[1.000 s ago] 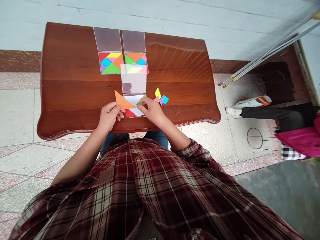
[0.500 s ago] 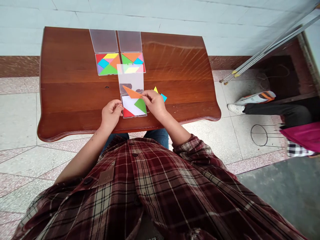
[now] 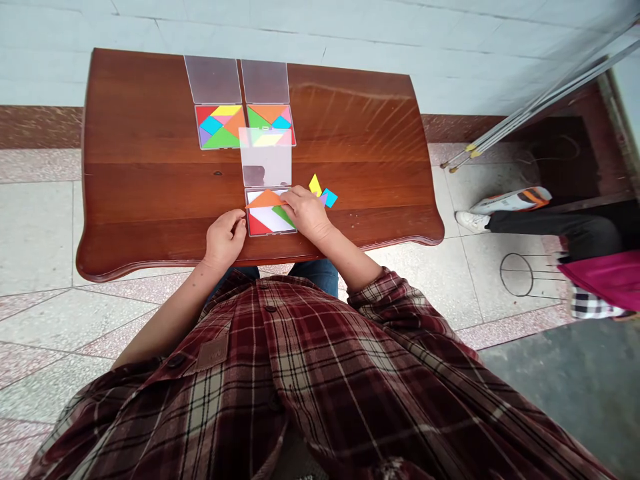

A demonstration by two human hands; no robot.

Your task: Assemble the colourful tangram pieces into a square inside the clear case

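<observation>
My right hand (image 3: 309, 212) pinches the right end of a large orange triangle tangram piece (image 3: 267, 198), which lies slantwise over the top of a shallow tangram box (image 3: 273, 235). Inside the box, a red triangle (image 3: 260, 225) fills the lower left and a green triangle (image 3: 284, 215), partly hidden by my fingers, lies at the right; white base shows between them. The clear lid (image 3: 267, 163) is folded back. My left hand (image 3: 225, 237) rests curled, with nothing seen in it, beside the box's left edge.
Loose yellow (image 3: 315, 185), purple (image 3: 323, 198) and blue (image 3: 329, 197) pieces lie right of my right hand. Two filled tangram boxes, left (image 3: 220, 127) and right (image 3: 270, 117), stand behind with lids open. Crutches (image 3: 500, 133) and a seated person's leg (image 3: 540, 220) are at the right.
My right hand has lowered the orange triangle onto the upper part of the box and turned it. My left hand has drawn slightly off the box's edge.
</observation>
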